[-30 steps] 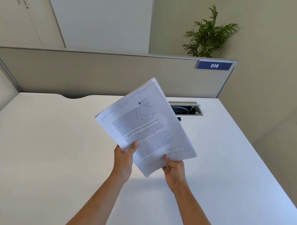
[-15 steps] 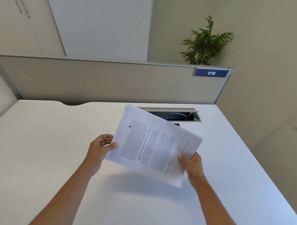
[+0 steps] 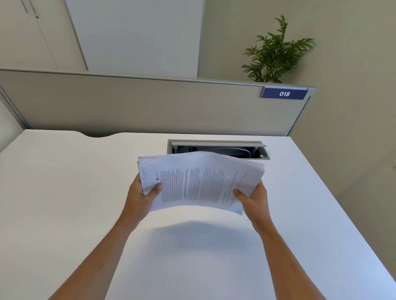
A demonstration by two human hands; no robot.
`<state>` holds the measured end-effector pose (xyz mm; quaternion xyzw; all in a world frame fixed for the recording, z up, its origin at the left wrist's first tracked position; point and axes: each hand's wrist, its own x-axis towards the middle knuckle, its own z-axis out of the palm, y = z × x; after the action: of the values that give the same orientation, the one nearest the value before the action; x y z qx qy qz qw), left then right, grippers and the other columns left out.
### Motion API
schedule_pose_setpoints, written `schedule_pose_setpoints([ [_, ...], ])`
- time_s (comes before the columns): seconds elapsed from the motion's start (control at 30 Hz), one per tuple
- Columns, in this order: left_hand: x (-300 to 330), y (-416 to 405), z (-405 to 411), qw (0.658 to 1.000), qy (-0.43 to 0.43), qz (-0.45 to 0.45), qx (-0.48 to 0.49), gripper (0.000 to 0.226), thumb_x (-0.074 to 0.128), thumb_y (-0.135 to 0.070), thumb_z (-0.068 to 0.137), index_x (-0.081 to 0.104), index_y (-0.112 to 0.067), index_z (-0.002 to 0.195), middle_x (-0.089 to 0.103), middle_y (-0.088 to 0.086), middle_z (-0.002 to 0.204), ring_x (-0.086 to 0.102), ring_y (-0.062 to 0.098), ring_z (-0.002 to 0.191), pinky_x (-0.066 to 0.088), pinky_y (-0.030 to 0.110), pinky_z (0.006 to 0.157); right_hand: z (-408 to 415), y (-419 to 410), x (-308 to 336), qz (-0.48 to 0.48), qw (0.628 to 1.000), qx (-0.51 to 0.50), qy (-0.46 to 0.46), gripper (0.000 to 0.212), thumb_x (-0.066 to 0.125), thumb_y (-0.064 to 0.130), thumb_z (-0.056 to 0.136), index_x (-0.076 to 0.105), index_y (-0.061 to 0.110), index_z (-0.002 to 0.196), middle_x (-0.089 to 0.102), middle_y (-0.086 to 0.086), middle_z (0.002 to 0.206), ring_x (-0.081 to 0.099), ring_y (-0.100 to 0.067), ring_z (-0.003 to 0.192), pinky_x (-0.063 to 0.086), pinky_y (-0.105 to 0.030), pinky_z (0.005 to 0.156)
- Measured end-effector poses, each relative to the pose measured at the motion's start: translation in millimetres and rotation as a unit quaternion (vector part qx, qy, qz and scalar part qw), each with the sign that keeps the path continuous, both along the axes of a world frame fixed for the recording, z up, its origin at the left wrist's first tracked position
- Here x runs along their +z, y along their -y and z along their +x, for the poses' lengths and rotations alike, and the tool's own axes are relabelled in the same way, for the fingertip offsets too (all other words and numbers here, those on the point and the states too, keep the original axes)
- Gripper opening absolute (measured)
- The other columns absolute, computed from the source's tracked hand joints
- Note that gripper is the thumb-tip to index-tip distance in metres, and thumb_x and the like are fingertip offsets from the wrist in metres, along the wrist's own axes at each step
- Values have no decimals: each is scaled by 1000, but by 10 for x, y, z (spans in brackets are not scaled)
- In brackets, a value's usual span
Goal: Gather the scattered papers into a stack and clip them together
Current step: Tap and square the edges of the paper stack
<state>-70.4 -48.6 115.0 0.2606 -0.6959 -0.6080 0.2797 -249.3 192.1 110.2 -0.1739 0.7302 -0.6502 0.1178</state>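
Head view: both my bare forearms reach out over the plain white desk top (image 3: 55, 212). My left hand (image 3: 138, 198) pinches the left short edge of the stack of white printed paper sheets (image 3: 200, 181), thumb on top. My right hand (image 3: 253, 202) grips the right edge likewise. Stack is held in the air above the desk, bowed upward in the middle, shadow beneath. Behind it: open grey cable hatch (image 3: 218, 148), beige partition panel (image 3: 127, 102) with blue "018" tag (image 3: 284, 93), green potted plant (image 3: 275, 53).
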Motion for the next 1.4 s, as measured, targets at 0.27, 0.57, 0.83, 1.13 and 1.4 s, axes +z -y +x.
schedule_pose_setpoints([
  [0.27,-407,-204,139,996,41,57,58,35,69,2,84,61,-11,115,69,-2,104,66,10,95,51,28,85,164,-55,-425,7,997,-18,76,54,60,5,63,58,9,117,68,-11,112,64,-26,108,52,-28,81],
  [0.57,-393,-287,78,995,37,40,81,39,69,5,83,56,-17,112,65,-10,99,62,3,92,47,17,73,207,-33,-419,-3,996,-28,89,42,61,8,67,61,13,108,70,-9,104,65,-24,97,51,-26,75],
  [0.83,-443,-345,82,992,33,36,113,42,71,1,83,53,-14,118,63,-1,106,60,5,92,47,17,74,246,7,-433,7,998,-44,37,39,62,-11,81,62,21,102,70,-1,98,66,-17,93,54,-16,68],
  [1.13,-520,-351,95,991,47,55,114,38,70,1,84,56,-13,116,65,2,105,63,16,94,51,27,76,280,-39,-562,46,998,-49,9,48,63,-11,81,55,13,122,66,-3,111,63,-18,104,51,-17,76],
  [1.4,-400,-234,14,993,55,34,96,24,67,-1,86,55,-13,104,64,-3,97,62,17,89,46,20,67,165,-105,-530,109,993,-27,-23,36,63,2,90,59,11,124,69,2,106,66,-18,98,48,-11,72],
])
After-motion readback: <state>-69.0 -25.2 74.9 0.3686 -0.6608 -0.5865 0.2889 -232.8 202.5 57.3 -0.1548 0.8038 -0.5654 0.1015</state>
